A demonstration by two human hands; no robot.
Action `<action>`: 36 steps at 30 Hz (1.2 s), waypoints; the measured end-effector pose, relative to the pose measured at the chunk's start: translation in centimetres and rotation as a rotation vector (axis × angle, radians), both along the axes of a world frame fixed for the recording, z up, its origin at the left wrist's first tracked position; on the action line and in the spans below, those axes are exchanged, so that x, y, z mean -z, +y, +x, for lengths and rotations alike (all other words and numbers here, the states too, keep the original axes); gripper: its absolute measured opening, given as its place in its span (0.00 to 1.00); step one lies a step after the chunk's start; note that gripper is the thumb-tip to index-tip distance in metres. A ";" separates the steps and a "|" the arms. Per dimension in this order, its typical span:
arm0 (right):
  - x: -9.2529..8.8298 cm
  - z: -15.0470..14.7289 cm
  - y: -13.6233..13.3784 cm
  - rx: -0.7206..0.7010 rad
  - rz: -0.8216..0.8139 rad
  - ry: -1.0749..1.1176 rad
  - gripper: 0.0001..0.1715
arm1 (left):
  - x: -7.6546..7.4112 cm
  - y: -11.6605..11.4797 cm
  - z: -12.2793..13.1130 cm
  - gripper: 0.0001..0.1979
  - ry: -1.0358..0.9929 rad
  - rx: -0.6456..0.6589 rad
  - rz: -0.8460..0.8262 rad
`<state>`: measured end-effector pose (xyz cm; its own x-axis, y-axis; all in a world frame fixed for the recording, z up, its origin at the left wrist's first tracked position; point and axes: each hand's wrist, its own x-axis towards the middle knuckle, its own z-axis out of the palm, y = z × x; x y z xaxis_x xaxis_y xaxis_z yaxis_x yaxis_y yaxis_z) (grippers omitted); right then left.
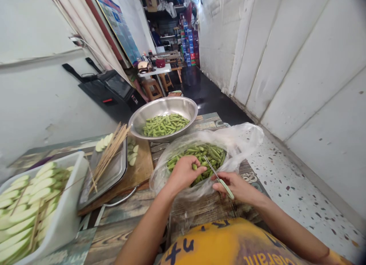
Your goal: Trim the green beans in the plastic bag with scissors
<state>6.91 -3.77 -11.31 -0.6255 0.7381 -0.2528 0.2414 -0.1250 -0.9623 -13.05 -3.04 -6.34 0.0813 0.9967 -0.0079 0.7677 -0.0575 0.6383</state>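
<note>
My right hand (233, 185) is closed around the pale green handles of a pair of scissors (225, 187). Their narrow metal blades point up and left over a clear plastic bag (160, 177). In the open bag lies a heap of green bean pods (208, 152). Just left of the blades, my left hand (184, 172) pinches a green bean pod (195, 167), partly hidden by the fingers. Behind the bag stands a wide steel bowl (168, 101) with cut green pods (164, 124) in its bottom.
At left, a white plastic tub (77, 173) holds skewered pale green slices (25, 207). Beside it, wooden skewers (110, 154) lie across a metal tray (114, 173) on a wooden board (144, 158). A white wall (291, 63) runs along the right; a small table (156, 71) stands farther back.
</note>
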 end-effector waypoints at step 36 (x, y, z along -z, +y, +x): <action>0.0 -1.4 -0.4 0.108 -0.067 0.145 0.24 | 2.1 -1.5 2.9 0.18 -0.967 -0.275 -0.178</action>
<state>5.48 -4.18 -11.32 -0.5770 0.7874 -0.2169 0.0829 -0.2078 -0.9747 -10.18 -4.53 -8.43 -0.1000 0.9725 -0.2105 -0.1087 0.1996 0.9738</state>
